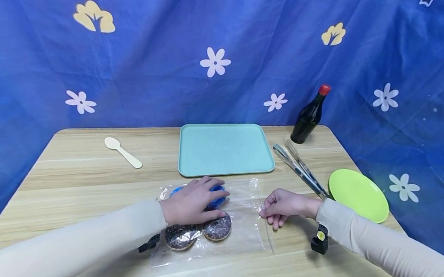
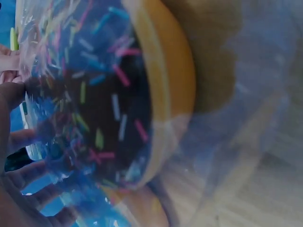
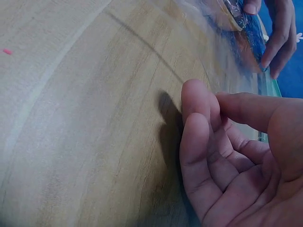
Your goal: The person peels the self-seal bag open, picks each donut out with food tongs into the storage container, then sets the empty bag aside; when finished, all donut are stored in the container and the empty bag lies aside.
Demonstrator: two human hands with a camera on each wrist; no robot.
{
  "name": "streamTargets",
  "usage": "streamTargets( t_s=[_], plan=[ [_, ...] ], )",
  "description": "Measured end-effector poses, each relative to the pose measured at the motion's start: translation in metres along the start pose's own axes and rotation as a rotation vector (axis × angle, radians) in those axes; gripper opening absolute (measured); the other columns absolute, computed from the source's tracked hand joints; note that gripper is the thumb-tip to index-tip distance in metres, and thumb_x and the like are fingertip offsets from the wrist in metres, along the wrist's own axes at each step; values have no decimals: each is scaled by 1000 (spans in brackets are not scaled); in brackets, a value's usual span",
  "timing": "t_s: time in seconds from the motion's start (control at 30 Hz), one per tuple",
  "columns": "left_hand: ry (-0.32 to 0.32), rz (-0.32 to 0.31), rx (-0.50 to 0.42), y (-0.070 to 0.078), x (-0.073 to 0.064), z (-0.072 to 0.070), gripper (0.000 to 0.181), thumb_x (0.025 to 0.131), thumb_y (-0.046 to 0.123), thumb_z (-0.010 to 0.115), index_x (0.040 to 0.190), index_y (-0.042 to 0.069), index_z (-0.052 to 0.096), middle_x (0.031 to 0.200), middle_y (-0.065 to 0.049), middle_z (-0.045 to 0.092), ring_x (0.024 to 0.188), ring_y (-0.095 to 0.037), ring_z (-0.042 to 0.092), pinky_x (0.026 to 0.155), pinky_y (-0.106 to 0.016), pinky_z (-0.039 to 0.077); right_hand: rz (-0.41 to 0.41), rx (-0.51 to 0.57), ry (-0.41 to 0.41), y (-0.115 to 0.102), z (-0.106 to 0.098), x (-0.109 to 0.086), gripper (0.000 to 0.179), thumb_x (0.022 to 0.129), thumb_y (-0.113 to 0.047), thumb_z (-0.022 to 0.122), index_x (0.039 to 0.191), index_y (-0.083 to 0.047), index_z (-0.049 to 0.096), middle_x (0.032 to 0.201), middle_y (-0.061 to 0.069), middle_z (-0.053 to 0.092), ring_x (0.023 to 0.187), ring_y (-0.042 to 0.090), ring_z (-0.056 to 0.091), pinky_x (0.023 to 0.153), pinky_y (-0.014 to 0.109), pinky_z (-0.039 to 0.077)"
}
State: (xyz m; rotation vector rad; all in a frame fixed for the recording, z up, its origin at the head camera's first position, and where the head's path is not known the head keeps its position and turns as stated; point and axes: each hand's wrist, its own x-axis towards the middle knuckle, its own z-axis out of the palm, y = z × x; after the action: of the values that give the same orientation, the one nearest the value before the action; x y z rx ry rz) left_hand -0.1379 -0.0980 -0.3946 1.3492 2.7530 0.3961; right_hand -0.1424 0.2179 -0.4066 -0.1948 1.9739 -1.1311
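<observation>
A clear plastic bag lies flat on the table, with several donuts inside its left half. Two chocolate donuts with sprinkles show at the near side; blue-topped donuts sit behind them, partly covered by my left hand. That hand lies over the bag with its fingers spread, touching the plastic above the donuts. My right hand pinches the bag's right edge between thumb and forefinger. Close up in the left wrist view is a chocolate donut with colored sprinkles, seen through the plastic.
A light blue tray lies behind the bag. To its right are metal tongs, a dark bottle with a red cap and a green plate. A cream spoon rests at back left. Blue cloth hangs behind the table.
</observation>
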Motion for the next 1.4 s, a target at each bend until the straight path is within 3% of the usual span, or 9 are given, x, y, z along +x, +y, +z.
streamTargets(
  t_s=[0.2, 0.33, 0.43, 0.53, 0.63, 0.73, 0.87, 1.03, 1.4],
  plan=[
    [1, -31, -70, 0, 3, 3, 41, 102, 42, 66, 135, 19, 69, 148, -17, 58, 136, -38, 55, 108, -60, 52, -4, -10, 3, 1, 0, 1, 20, 100, -15, 68, 87, -1, 68, 66, -1, 69, 54, 6, 68, 53, 18, 56],
    [28, -20, -97, -1, 6, 5, 31, 103, 36, 66, 128, 19, 73, 144, -17, 61, 132, -38, 57, 106, -59, 53, -32, -83, 61, 0, -1, 1, 20, 99, -17, 71, 87, -2, 66, 66, -1, 65, 53, 7, 65, 51, 19, 54],
    [43, -12, -92, -2, 7, 5, 25, 103, 32, 67, 123, 20, 74, 139, -15, 63, 129, -36, 59, 105, -57, 54, -140, -221, 167, -1, -1, 1, 20, 96, -16, 74, 85, -4, 63, 67, -1, 62, 54, 7, 61, 50, 18, 51],
    [61, 1, -83, -2, 7, 6, 20, 102, 27, 69, 119, 19, 75, 135, -14, 65, 125, -35, 61, 103, -55, 55, -320, -399, 268, -2, 0, 2, 18, 94, -14, 76, 85, -7, 63, 71, 0, 62, 61, 6, 57, 55, 20, 50],
    [75, 6, -80, -1, 8, 5, 14, 101, 24, 70, 114, 19, 75, 131, -13, 66, 122, -33, 62, 102, -53, 55, -489, -606, 338, -1, 3, 4, 12, 93, -16, 78, 90, -11, 67, 84, -2, 64, 78, 6, 57, 71, 24, 54],
    [81, 4, -87, -1, 9, 5, 10, 101, 23, 71, 109, 19, 75, 129, -12, 66, 121, -31, 62, 102, -52, 55, -587, -806, 378, -1, 6, 5, 13, 93, -20, 79, 101, -13, 72, 101, -1, 68, 98, 12, 61, 90, 32, 57],
    [91, 8, -78, 0, 11, 6, 7, 100, 24, 72, 104, 20, 76, 126, -8, 67, 119, -28, 62, 101, -49, 56, -598, -965, 371, 1, 9, 6, 30, 96, -27, 76, 121, -11, 73, 126, 6, 71, 121, 23, 65, 108, 42, 55],
    [99, -10, -88, 2, 11, 7, 5, 98, 22, 74, 102, 21, 77, 120, -2, 68, 116, -24, 61, 99, -46, 55, -578, -1040, 331, 4, 11, 5, 51, 99, -36, 72, 140, -7, 65, 148, 12, 62, 138, 30, 59, 119, 46, 48],
    [189, -1, -74, 5, 11, 4, 4, 94, 17, 76, 97, 19, 78, 106, 4, 70, 103, -17, 60, 91, -39, 55, -530, -1092, 292, 11, 14, 1, 72, 101, -52, 63, 154, -6, 49, 164, 13, 46, 152, 32, 46, 126, 47, 38]
  ],
)
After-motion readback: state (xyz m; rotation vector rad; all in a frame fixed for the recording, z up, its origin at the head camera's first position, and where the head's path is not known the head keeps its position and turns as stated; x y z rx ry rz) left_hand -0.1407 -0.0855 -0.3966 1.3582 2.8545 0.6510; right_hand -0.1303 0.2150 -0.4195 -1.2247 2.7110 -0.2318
